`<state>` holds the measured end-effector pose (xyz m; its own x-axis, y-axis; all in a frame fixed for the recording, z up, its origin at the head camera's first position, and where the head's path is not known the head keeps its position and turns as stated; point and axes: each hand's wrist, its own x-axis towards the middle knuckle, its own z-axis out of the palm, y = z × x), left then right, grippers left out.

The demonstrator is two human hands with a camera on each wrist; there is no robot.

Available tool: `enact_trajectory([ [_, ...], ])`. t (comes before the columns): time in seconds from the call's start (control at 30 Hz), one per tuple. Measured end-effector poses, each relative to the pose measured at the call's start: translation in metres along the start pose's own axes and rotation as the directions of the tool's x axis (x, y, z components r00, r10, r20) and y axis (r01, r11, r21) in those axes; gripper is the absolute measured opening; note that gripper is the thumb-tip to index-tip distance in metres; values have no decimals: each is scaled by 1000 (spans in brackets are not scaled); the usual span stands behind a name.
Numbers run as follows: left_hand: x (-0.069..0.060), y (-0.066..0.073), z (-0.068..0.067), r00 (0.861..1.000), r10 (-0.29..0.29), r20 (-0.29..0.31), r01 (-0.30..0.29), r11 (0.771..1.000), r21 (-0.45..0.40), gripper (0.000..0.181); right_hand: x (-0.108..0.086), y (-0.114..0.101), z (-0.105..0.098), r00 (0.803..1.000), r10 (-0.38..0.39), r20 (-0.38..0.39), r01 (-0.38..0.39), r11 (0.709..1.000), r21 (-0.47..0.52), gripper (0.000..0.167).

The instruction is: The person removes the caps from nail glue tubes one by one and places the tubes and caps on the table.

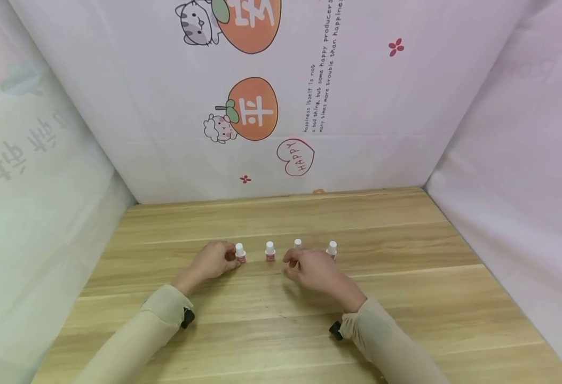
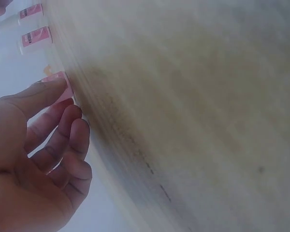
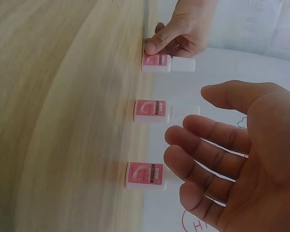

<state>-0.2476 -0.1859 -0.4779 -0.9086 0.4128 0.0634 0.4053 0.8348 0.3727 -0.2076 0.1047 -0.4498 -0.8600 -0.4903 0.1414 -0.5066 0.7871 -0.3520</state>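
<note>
Several small white glue bottles with pink labels stand upright in a row. My left hand (image 1: pixel 213 260) pinches the leftmost glue bottle (image 1: pixel 240 258) between thumb and fingers; in the left wrist view the thumb lies over its label. To its right is a second glue bottle (image 1: pixel 270 255), untouched. My right hand (image 1: pixel 316 271) hovers with loosely bent fingers before the third bottle, holding nothing. Only the white cap (image 1: pixel 298 243) of that one shows above the hand. Beyond my right knuckles stands the rightmost glue bottle (image 1: pixel 332 248), its lower part partly hidden.
The bottles stand on a wood-grain table (image 1: pixel 261 330). A white printed cloth (image 1: pixel 357 106) hangs behind its back edge, with similar cloth at left (image 1: pixel 45 213) and right (image 1: pixel 516 160). Dark devices (image 1: pixel 188 318) sit at both wrists.
</note>
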Motion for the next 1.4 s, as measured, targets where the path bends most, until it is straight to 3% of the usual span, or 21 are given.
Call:
enact_trajectory([
  [0.37,-1,3,1,1000,-22,13,22,1000,17,14,1,-2,6,1000,-20,-12,20,1000,-9,22],
  [0.8,-1,4,2,999,-32,18,31,999,23,16,3,-6,13,1000,26,-3,-26,999,46,22],
  [1.4,-3,13,3,998,-37,44,38,999,-26,13,1,-12,20,999,7,-36,-4,997,81,19],
])
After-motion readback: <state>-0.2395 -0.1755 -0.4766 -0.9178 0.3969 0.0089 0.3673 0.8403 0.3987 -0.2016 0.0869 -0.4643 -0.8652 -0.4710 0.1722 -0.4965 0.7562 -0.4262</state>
